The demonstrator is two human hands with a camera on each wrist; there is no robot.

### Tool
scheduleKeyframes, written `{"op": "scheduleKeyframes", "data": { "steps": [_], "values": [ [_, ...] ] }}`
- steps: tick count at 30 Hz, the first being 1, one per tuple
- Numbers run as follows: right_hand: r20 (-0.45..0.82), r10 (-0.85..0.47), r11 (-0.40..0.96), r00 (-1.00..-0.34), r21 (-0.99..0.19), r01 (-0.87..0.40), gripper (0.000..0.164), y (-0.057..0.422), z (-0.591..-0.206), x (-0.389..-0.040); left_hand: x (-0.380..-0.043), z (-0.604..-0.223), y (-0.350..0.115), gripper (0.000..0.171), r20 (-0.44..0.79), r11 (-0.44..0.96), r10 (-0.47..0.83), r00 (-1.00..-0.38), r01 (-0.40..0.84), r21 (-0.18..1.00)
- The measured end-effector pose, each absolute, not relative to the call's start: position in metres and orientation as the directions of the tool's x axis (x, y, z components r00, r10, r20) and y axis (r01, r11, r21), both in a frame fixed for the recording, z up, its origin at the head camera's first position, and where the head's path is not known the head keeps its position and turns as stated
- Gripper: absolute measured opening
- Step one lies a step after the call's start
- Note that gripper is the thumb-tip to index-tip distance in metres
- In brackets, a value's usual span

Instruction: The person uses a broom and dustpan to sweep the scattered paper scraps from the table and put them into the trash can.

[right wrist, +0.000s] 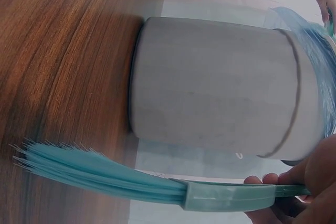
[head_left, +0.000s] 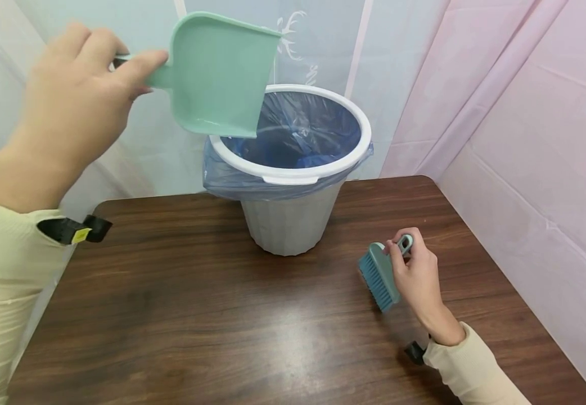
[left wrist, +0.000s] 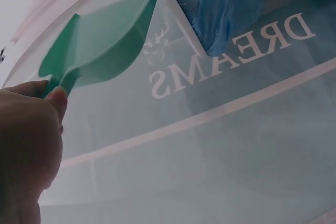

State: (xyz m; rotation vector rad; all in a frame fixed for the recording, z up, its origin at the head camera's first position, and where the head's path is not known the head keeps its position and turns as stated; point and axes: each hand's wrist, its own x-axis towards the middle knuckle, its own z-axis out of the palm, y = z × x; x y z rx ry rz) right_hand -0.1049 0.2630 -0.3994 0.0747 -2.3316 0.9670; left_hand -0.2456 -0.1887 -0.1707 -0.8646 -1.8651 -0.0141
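Observation:
My left hand (head_left: 82,93) grips the handle of a light green dustpan (head_left: 222,73), raised high at the upper left in the head view. The pan is tilted, its straight front edge over the left rim of a trash can (head_left: 293,222). No debris shows on the pan's visible face. At the right, my right hand (head_left: 417,275) holds a small green hand brush (head_left: 385,269) by its handle. Its teal bristles (right wrist: 94,174) point toward the tabletop in the right wrist view. The left wrist view shows the dustpan (left wrist: 110,40) beside the can's rim from below.
The grey can has a white rim ring (head_left: 366,132) clamping a blue plastic bag (head_left: 227,177). It stands at the back of a dark wooden table (head_left: 197,315). Pale printed curtains (head_left: 414,67) hang behind and to the right.

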Motion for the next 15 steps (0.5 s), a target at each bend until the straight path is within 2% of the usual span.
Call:
{"op": "scheduleKeyframes", "data": {
  "steps": [2, 6, 8, 10, 15],
  "values": [
    [0.552, 0.173, 0.731, -0.816, -0.627, -0.270, 0.009, 0.263, -0.400, -0.105, -0.242, -0.168, -0.196, 0.032, 0.778, 0.754, 0.561, -0.284, 0.563, -0.338],
    [0.550, 0.175, 0.726, -0.817, -0.633, -0.270, 0.009, 0.264, -0.401, -0.106, -0.231, -0.160, -0.214, 0.038, 0.685, 0.803, 0.522, -0.507, 0.562, -0.196],
    [0.551, 0.174, 0.724, -0.816, -0.633, -0.272, 0.009, 0.264, -0.401, -0.106, -0.230, -0.158, -0.224, 0.039, 0.664, 0.821, 0.481, -0.572, 0.560, -0.112],
    [0.551, 0.174, 0.725, -0.816, -0.633, -0.273, 0.009, 0.264, -0.400, -0.106, -0.232, -0.157, -0.236, 0.040, 0.647, 0.829, 0.462, -0.607, 0.555, -0.070],
    [0.553, 0.170, 0.728, -0.815, -0.628, -0.275, 0.009, 0.265, -0.401, -0.107, -0.237, -0.159, -0.271, 0.035, 0.606, 0.821, 0.473, -0.640, 0.570, -0.038]
  ]
}}
